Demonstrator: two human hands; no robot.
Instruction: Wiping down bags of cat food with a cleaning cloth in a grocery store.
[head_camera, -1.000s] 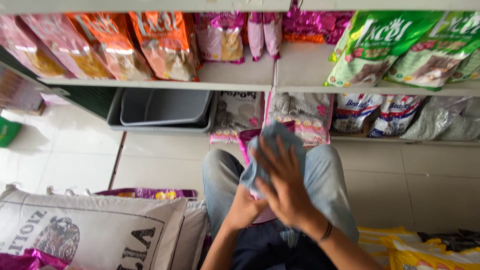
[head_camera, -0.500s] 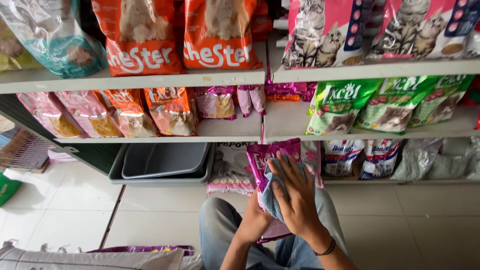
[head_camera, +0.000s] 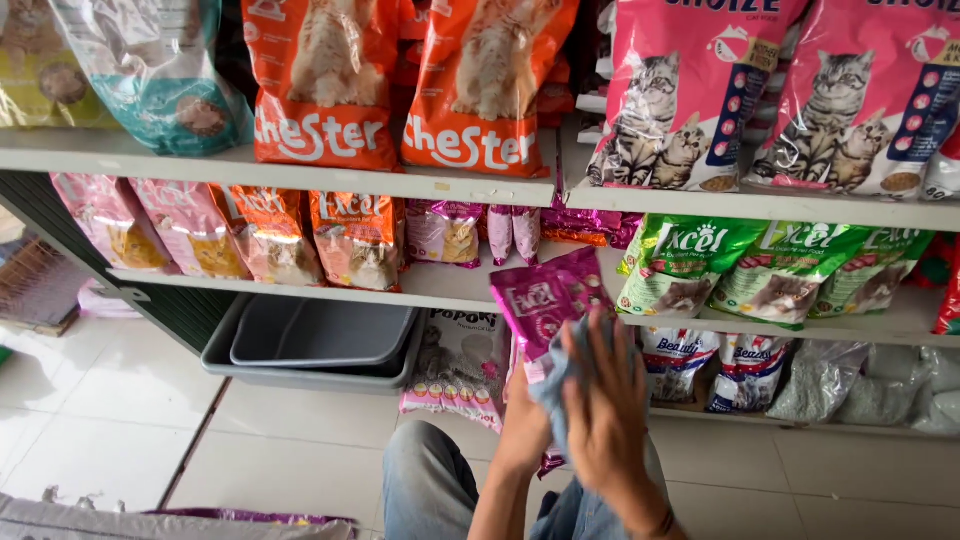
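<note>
1. Right hand (head_camera: 605, 420): nearest item, at 6 o'clock in my view. Fingers spread flat, palm pressing a grey-blue cloth (head_camera: 553, 392) against the pouch. A dark band sits on the wrist.
2. Left hand (head_camera: 527, 412): just at 9 o'clock of the right hand, mostly hidden behind it. It appears closed on the lower edge of the pouch; I cannot tell the exact grip.
3. Magenta pet-food pouch (head_camera: 548, 297): held upright at 12 o'clock of the hands, over the knee in blue jeans (head_camera: 425, 480). Change noted: one second ago it lay low over the lap with the cloth covering it; now it is raised to shelf height, its upper face uncovered and the cloth on its lower right part. My reading: wiping is in progress, with the top already gone over.
4. Grey plastic tub (head_camera: 315, 340): on the floor at 9 o'clock, under the lowest shelf.
5. Green cat-food bags (head_camera: 690, 265): middle shelf at 1 o'clock.
6. Orange cat-food bags (head_camera: 400, 90): top shelf (head_camera: 300, 178) at 11 o'clock. These have entered the view since a second ago, as the camera tilted upward.
7. Pink cat-food bags (head_camera: 770, 95): top shelf at 1 o'clock, farthest.
</note>
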